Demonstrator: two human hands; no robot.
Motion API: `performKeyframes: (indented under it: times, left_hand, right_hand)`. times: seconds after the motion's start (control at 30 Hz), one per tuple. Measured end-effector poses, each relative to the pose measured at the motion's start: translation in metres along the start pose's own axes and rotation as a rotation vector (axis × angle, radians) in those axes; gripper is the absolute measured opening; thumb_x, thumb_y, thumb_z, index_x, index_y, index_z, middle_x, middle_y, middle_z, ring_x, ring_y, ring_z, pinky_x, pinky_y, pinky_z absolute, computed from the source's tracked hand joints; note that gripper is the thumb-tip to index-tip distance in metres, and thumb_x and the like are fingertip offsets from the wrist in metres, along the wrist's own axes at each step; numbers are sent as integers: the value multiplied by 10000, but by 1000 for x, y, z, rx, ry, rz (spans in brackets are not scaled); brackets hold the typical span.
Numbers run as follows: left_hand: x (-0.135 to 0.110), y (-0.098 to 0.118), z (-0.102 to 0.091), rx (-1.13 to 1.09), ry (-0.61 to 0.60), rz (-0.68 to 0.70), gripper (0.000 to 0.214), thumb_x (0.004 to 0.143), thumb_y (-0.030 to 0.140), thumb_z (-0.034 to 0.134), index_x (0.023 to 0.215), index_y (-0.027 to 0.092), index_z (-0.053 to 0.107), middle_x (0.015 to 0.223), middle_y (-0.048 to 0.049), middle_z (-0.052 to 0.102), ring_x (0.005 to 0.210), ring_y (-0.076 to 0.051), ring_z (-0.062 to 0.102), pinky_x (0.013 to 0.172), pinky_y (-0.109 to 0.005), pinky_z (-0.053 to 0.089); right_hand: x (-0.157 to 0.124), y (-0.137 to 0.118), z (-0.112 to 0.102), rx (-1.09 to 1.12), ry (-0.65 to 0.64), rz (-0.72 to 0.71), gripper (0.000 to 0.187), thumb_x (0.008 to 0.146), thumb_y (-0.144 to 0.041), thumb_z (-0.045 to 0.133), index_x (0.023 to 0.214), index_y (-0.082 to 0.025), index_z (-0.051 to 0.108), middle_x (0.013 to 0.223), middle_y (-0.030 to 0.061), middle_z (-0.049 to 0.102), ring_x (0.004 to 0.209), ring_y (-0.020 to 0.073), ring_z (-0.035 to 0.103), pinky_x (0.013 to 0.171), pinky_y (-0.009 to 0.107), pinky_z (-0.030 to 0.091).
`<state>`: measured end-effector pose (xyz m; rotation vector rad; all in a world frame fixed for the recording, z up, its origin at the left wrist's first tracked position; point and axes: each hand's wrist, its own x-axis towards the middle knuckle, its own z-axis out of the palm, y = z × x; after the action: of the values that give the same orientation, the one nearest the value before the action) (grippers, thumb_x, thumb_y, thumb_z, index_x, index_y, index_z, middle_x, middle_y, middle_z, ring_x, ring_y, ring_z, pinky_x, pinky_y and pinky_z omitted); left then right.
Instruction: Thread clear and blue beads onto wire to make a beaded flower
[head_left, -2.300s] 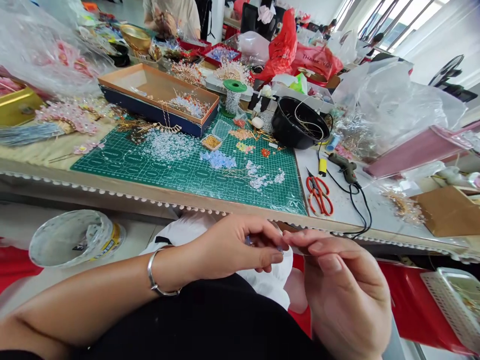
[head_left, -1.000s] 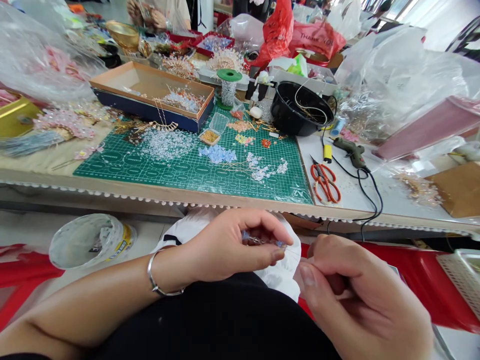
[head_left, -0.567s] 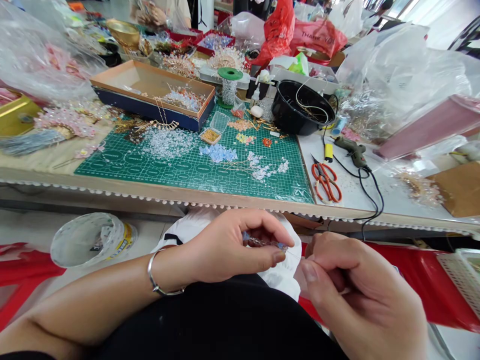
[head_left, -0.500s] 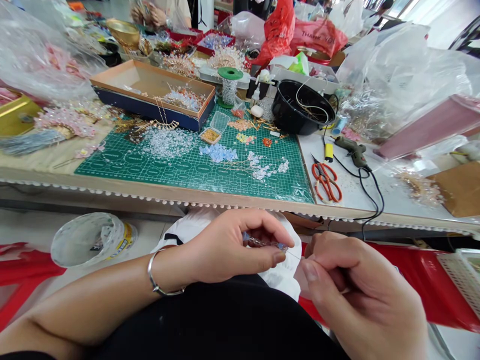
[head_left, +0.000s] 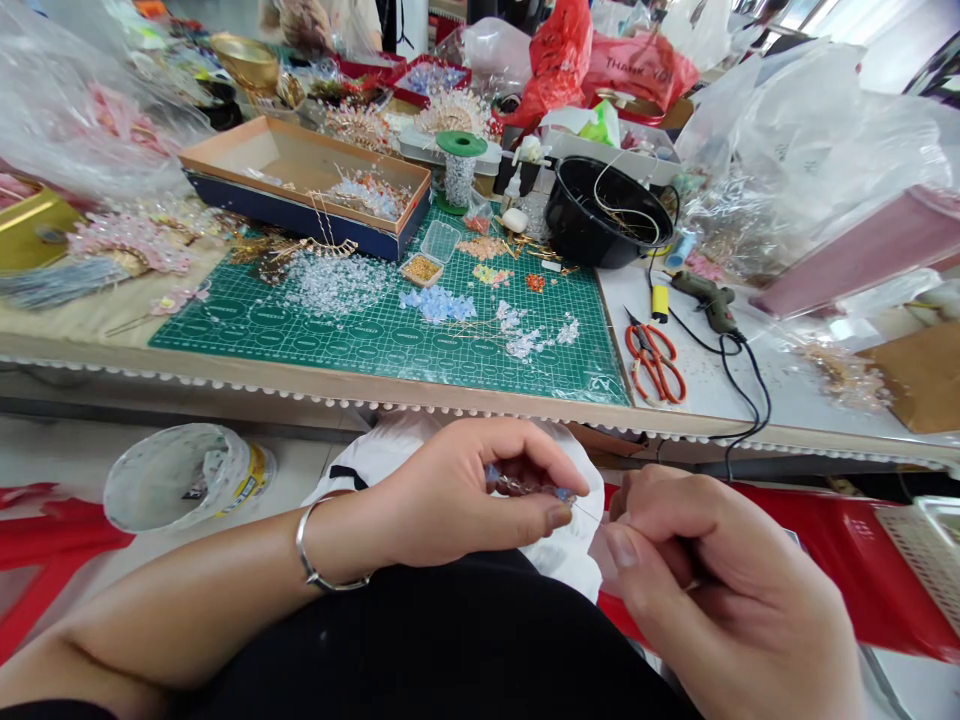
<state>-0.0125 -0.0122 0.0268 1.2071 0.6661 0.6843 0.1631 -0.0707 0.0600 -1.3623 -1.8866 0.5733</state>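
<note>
My left hand [head_left: 450,490] is closed over my lap, thumb and fingers pinching a small string of clear and pale blue beads [head_left: 521,485]; the palm and fingers cover part of it. Close by on the right, my right hand [head_left: 727,570] is closed too, thumb pressed against the curled index finger. A faint thin wire [head_left: 589,512] seems to run from the beads to its fingertips. On the green cutting mat [head_left: 360,350] lie blue flower pieces [head_left: 437,304], whitish petals [head_left: 521,335], clear beads [head_left: 330,285] and a small box of gold beads [head_left: 421,269].
Red-handled scissors [head_left: 656,365] and a glue gun [head_left: 709,300] with a black cord rest on the right. Behind the mat stand a shallow box [head_left: 300,215], a green spool [head_left: 460,147] and a black bowl [head_left: 607,212]. A bucket [head_left: 187,480] is on the floor.
Both hands keep nearly the same pose, with the beads still in the left. The view has shifted very slightly.
</note>
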Motion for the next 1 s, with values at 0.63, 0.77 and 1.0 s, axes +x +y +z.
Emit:
performKeyframes:
  times: [0.63, 0.77, 1.0]
  left_hand:
    - [-1, 4, -4, 377, -49, 195, 113, 808, 196, 624, 909, 163, 659, 854, -23, 681, 754, -107, 599, 670, -200, 471]
    - [-1, 1, -3, 293, -66, 158, 137, 810, 180, 620, 945, 164, 633, 878, -17, 665, 764, -93, 597, 690, -189, 476]
    - [0, 1, 0, 303, -14, 52, 115, 814, 214, 620, 920, 172, 622, 874, -8, 653, 773, -104, 598, 705, -214, 478]
  right_hand:
    - [3, 14, -1, -43, -120, 164, 113, 830, -172, 547, 747, -237, 586, 594, -52, 585, 494, 105, 535, 458, 212, 418]
    - [-1, 18, 0, -34, -124, 124, 120, 815, -143, 546, 738, -229, 578, 644, -39, 581, 537, 112, 534, 495, 220, 424]
    - [-7, 31, 5, 126, -126, 265, 136, 836, -154, 536, 727, -227, 569, 637, -39, 542, 547, 110, 494, 500, 213, 391]
